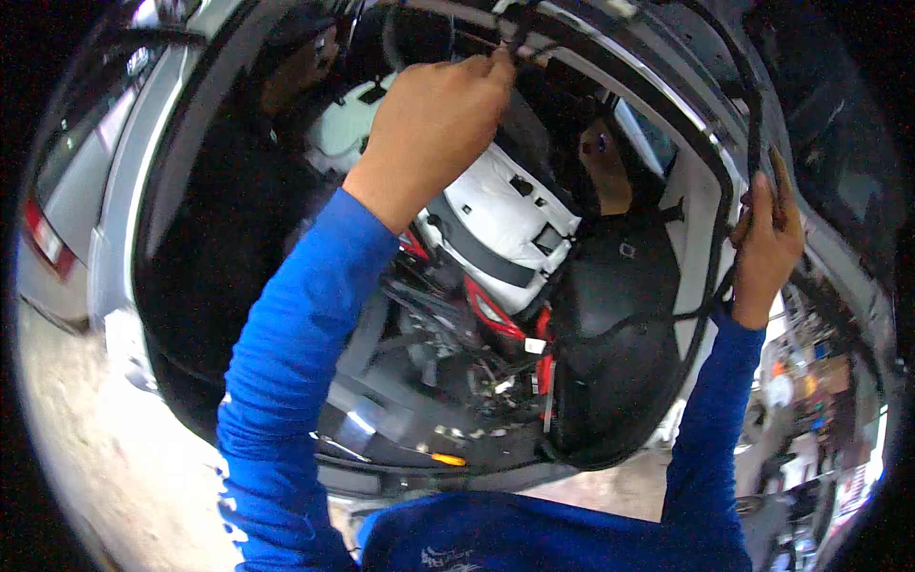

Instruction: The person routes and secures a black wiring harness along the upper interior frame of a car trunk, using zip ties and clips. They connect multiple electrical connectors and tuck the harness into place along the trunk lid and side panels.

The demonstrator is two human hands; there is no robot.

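Observation:
Reaching up across the open back of a vehicle, my left hand [434, 124] is closed in a pinch at the top edge of the opening. A small dark piece [515, 36] shows at its fingertips, too dim to identify. At the right side of the opening, my right hand [767, 238] has its fingers closed around a long black strip [754, 124]. That strip runs along the frame above the hand, and a loose dark length continues below it into the opening. Under my left forearm lies a large white panel [519, 210] with a dark band and several cut-outs.
Red-and-clear lamps [494, 310] and tangled wiring lie in the cargo area. A yellow-handled screwdriver [446, 459] rests near the sill beside a slim metal tool [340, 448]. A black trim panel [620, 315] stands at right. Another car [71, 219] is at far left.

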